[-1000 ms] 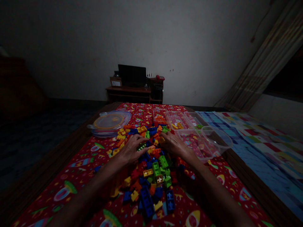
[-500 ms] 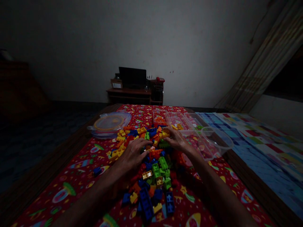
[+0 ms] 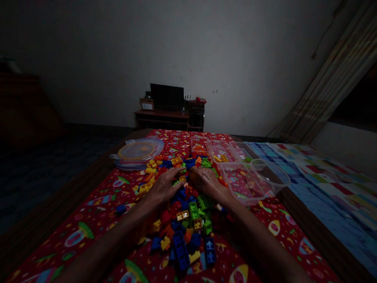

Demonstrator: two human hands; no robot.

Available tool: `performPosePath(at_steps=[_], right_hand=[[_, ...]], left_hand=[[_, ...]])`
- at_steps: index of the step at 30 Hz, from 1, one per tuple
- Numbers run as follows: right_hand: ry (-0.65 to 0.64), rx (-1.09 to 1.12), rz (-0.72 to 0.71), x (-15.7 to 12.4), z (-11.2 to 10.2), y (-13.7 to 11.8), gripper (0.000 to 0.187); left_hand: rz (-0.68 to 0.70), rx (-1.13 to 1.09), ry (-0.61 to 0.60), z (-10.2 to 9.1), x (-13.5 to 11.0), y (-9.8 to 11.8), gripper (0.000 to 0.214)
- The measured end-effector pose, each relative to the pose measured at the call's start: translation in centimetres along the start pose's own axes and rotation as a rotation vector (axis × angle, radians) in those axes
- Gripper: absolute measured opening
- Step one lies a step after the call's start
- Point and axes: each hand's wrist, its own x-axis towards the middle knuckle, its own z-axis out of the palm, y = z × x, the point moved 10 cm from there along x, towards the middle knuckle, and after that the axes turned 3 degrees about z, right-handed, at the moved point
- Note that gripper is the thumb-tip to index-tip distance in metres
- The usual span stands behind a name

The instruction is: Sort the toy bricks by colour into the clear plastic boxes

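Note:
A heap of toy building bricks in yellow, orange, blue, green and red lies on the red patterned tablecloth (image 3: 97, 220). My left hand (image 3: 166, 184) rests on the heap's left side, thumb and fingers apart. By its fingertips sits a small yellow brick (image 3: 182, 179). Across from it, my right hand (image 3: 206, 180) reaches into the middle of the heap with fingers curled down; whatever they touch is hidden. Nearer to me lie green bricks (image 3: 193, 211), a long blue brick (image 3: 180, 251) and a shorter blue brick (image 3: 210, 250).
A clear divided plastic box (image 3: 241, 200) stands to the right, with orange, yellow and green pieces in its far compartments. Stacked round lids (image 3: 137, 153) lie at the left. One blue brick (image 3: 120, 209) is apart from the heap. A bed (image 3: 321, 188) adjoins on the right.
My right hand has moved left and toward me, from the heap's far right side to its middle, with its fingers more curled. My left hand has shifted slightly left.

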Motion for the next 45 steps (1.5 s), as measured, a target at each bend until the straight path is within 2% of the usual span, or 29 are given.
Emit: performPosePath(at_steps=[5, 7, 10, 15, 20, 24, 27, 29, 32, 36, 41, 45], right_hand=[[0.092, 0.492, 0.175, 0.8, -1.7, 2.6, 0.028], [0.072, 0.741, 0.232, 0.8, -1.7, 2.9, 0.026], [0.003, 1.039, 0.243, 0.5, -1.5, 2.0, 0.03], [-0.061, 1.276, 0.355, -0.1, -0.2, 1.4, 0.035], [-0.18, 1.398, 0.317, -0.4, 1.1, -0.5, 0.043], [-0.241, 1.399, 0.3, -0.6, 1.7, -1.5, 0.044], [-0.15, 1.285, 0.321, -0.4, 0.9, -0.5, 0.035], [-0.039, 1.165, 0.313, -0.1, -0.6, 0.8, 0.029], [0.147, 0.961, 0.286, 0.1, -4.0, 3.6, 0.023], [0.328, 0.774, 0.338, 0.3, -7.4, 9.3, 0.023], [0.369, 0.692, 0.568, 1.8, -7.9, 16.5, 0.02], [0.306, 0.577, 0.688, 3.2, -8.0, 18.9, 0.03]], left_hand=[[-0.059, -0.105, 0.069, -1.1, 0.1, 0.2, 0.045], [-0.094, -0.164, 0.081, -1.2, 0.1, 0.2, 0.049], [-0.165, -0.285, 0.11, -1.3, 0.0, -0.2, 0.052], [-0.23, -0.439, 0.172, -1.3, -0.2, -1.0, 0.047], [-0.203, -0.318, 0.166, -1.9, -0.5, 0.1, 0.048], [-0.153, -0.133, 0.11, -1.8, -0.7, 1.4, 0.052], [-0.122, -0.071, 0.067, -1.3, -0.5, 1.8, 0.061], [-0.079, -0.059, 0.063, -1.3, -0.3, 2.1, 0.065], [-0.05, -0.015, 0.109, -2.2, 0.0, 2.1, 0.064], [-0.073, 0.025, 0.145, -3.2, 0.2, 1.4, 0.059], [-0.061, -0.001, 0.14, -3.4, 0.3, 1.0, 0.053], [-0.072, 0.01, 0.148, -3.7, 0.3, 0.4, 0.051]])
